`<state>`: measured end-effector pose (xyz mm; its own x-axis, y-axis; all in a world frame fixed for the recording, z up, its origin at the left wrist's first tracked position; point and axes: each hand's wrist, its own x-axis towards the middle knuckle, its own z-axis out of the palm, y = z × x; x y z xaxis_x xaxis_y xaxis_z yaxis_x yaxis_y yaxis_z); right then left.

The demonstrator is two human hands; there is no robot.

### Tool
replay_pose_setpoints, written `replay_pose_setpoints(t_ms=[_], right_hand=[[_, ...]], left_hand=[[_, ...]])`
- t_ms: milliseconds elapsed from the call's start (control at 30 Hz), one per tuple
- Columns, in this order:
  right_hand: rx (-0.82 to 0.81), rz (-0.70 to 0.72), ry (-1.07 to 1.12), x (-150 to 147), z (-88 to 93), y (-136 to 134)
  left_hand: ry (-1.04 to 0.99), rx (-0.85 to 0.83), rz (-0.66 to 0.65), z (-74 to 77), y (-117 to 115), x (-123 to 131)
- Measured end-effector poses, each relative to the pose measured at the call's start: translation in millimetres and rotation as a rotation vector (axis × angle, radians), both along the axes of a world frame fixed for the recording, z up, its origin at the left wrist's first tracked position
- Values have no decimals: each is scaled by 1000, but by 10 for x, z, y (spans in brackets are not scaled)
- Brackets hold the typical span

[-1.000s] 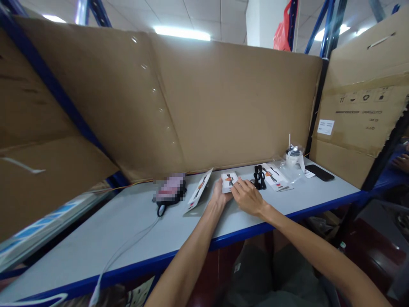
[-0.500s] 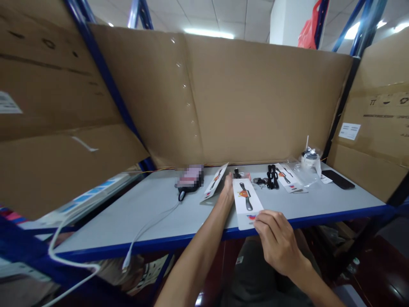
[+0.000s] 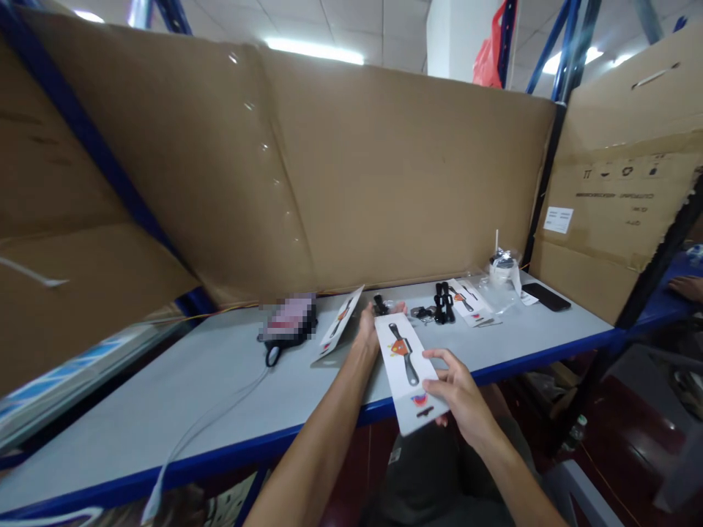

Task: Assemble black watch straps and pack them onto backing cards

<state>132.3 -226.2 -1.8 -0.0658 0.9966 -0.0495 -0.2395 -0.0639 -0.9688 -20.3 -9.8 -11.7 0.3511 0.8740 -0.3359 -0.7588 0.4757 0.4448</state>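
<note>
My right hand (image 3: 461, 395) grips the lower right side of a white printed card (image 3: 392, 369), thumb on its face. The card shows a spokeshave and has a hang slot at its near end; it tilts over the table's front edge. Just beyond the card, my left hand (image 3: 369, 326) is curled around a clear plastic pack with a black piece (image 3: 380, 304) in it. The card hides part of that hand's fingers. Left of it, a second printed card (image 3: 341, 322) stands folded on the table. To the right lie black spokeshave-like tools (image 3: 444, 303) and another printed card (image 3: 466, 298).
A blurred-out device (image 3: 288, 318) with a white cable (image 3: 220, 417) lies on the grey table (image 3: 181, 388). At the right are clear plastic bags (image 3: 497, 293), a lidded cup with a straw (image 3: 502, 267) and a black phone (image 3: 546, 297). Cardboard walls (image 3: 395, 176) enclose the table.
The view has swung right. My right hand has shifted its grip up the card's side, and the card has turned and come nearer. My left hand stays beside the black piece.
</note>
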Motion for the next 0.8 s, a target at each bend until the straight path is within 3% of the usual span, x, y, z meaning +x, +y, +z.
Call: replay_pose_setpoints(t_ms=[167,233,300,400,500,567,667,800], right_hand=[[-3,-15,-150,424,61,-605],[79,-266,-270,708,115,-637],[190,-531,-447,993,149,-414],[293,-664,-741,1338,142,270],[239,-633,-1079,1517,149,974],[162,-538,-1234,1546,176,1284],[55,-439,-1442,1524,217,1484],[-42,-344,-1702,1461,301,1503]], left_hand=[[-21,-51,95,31,74,40],[2,-53,139,54,88,71],[13,-53,137,76,89,96],[21,-62,125,93,71,112],[13,-70,128,88,57,110],[3,-66,130,75,61,109],[-5,-54,126,56,75,119],[7,-18,98,63,71,157]])
